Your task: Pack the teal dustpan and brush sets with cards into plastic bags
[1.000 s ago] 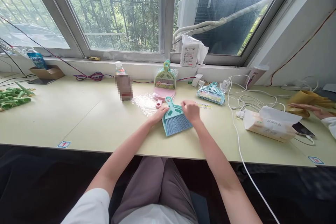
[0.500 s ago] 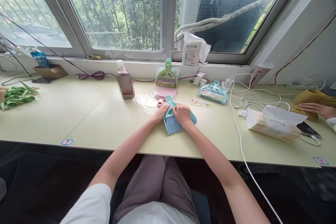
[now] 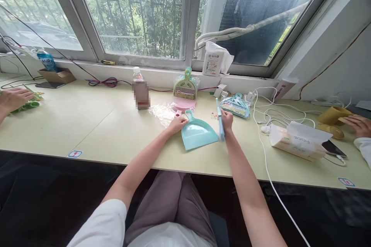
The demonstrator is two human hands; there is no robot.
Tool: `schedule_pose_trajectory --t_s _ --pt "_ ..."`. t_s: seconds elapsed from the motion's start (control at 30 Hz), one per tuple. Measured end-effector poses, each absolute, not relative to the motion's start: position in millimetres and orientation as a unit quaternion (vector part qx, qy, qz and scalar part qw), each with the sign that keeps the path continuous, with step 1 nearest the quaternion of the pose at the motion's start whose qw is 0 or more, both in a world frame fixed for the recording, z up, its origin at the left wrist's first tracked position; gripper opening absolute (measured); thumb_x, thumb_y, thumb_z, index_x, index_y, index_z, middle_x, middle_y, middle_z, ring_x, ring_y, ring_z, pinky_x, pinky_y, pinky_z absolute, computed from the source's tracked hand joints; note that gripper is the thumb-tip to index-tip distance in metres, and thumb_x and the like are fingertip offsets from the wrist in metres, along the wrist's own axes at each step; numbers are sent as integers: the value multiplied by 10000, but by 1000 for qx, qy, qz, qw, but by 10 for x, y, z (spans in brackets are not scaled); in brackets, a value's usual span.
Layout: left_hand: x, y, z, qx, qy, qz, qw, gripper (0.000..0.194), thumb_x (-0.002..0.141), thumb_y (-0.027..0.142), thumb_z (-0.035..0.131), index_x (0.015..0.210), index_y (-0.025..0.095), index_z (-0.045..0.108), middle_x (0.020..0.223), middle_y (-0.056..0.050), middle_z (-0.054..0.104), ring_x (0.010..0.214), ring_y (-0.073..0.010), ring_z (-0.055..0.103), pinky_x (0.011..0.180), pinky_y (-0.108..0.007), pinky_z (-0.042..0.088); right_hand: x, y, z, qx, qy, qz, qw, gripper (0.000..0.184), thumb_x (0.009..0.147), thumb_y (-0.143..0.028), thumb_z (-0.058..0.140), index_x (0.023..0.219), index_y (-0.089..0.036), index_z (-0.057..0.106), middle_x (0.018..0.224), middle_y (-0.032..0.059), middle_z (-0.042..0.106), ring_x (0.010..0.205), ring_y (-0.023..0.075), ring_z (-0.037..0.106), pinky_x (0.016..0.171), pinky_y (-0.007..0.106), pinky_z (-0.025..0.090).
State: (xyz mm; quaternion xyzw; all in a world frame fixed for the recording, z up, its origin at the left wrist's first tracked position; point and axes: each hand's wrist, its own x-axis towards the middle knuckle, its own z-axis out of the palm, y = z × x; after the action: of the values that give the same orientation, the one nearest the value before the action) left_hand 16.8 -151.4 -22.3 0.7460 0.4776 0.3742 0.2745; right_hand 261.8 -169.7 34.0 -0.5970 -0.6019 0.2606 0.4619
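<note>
A turquoise dustpan (image 3: pixel 199 135) lies on the table in front of me. My left hand (image 3: pixel 177 124) grips its left edge near the handle. To the right of the pan, my right hand (image 3: pixel 227 120) is closed on a small blue brush (image 3: pixel 221 125), which stands edge-on with its bristles close to the dustpan's right corner. Behind the dustpan are a pink dustpan (image 3: pixel 183 104) and crumpled clear plastic wrap (image 3: pixel 160 114). A green dustpan set (image 3: pixel 186 87) in clear wrapping stands against the wall. Another wrapped blue set (image 3: pixel 235 106) lies beyond my right hand, partly over a label strip.
A bottle (image 3: pixel 141 96) stands at the back left. White cables (image 3: pixel 278 110) and a tissue pack (image 3: pixel 300 141) lie on the right. Another person's hand (image 3: pixel 359 125) is near yellow cylinders (image 3: pixel 333 117); at the far left, another hand (image 3: pixel 14 100) is over green pieces (image 3: pixel 30 105).
The brush has come off the dustpan and moved right in my right hand, turned edge-on. The dustpan's inside now shows. My left hand stays on the dustpan.
</note>
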Motion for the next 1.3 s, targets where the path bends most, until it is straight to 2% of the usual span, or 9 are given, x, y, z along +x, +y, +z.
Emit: schedule_pose_trajectory --t_s 0.13,0.2,0.3,0.4,0.53,0.87,1.07,1.2,1.3 --pt "47 -1559 -157 789 499 316 167 310 842 406 481 705 211 679 810 -45 659 784 -208 592 689 -291 423 2852 -1633 276 -730 -638 -9 244 451 901 -411 385 775 -143 725 844 163 713 848 264 636 723 329 383" --pt "8 -1588 -89 787 524 288 154 325 877 399 436 791 213 688 883 -49 668 831 -210 602 700 -289 420 2881 -1606 199 -730 -669 -57 126 419 908 -350 385 852 -122 733 908 177 711 899 266 636 787 355 366" --pt "-5 -1618 -16 769 560 268 150 393 935 398 330 875 217 674 905 -44 671 860 -199 605 700 -276 409 2865 -1575 124 -729 -675 -98 60 408 916 -295 366 918 -102 725 939 186 702 924 271 626 839 393 333" --pt "6 -1634 7 762 574 276 120 407 949 425 301 878 215 643 909 -47 666 836 -196 605 672 -270 393 2852 -1561 130 -739 -662 -102 70 406 907 -378 407 896 -131 730 942 183 696 959 295 603 842 408 321" --pt "13 -1656 7 754 593 265 99 332 918 474 384 931 216 593 823 -40 660 769 -204 607 645 -272 380 2856 -1555 142 -752 -655 -13 70 347 812 -494 536 869 -206 720 917 118 704 940 278 606 845 397 326" --pt "-38 -1613 -71 745 626 223 64 263 848 401 500 717 207 619 775 -53 664 781 -214 600 642 -276 373 2813 -1551 72 -741 -647 85 158 189 659 -304 644 827 -218 625 904 34 697 943 238 613 830 351 364" --pt "36 -1689 11 721 648 234 77 220 885 337 469 877 204 645 867 -80 680 862 -245 618 692 -299 412 2802 -1504 143 -639 -687 142 315 256 722 -374 621 912 -202 619 852 54 696 758 192 621 661 279 406" --pt "172 -1794 14 735 630 237 87 236 914 300 425 922 192 635 909 -89 684 890 -244 628 730 -310 434 2421 -1577 -13 -593 -738 137 291 230 766 -369 609 945 -223 606 829 27 690 739 175 619 647 263 393" --pt "248 -1825 -43 759 589 259 98 226 921 294 409 945 202 615 908 -72 683 876 -229 636 752 -316 443 2103 -1705 -134 -589 -761 53 268 175 845 -320 529 974 -224 597 818 31 679 773 184 620 698 280 379"
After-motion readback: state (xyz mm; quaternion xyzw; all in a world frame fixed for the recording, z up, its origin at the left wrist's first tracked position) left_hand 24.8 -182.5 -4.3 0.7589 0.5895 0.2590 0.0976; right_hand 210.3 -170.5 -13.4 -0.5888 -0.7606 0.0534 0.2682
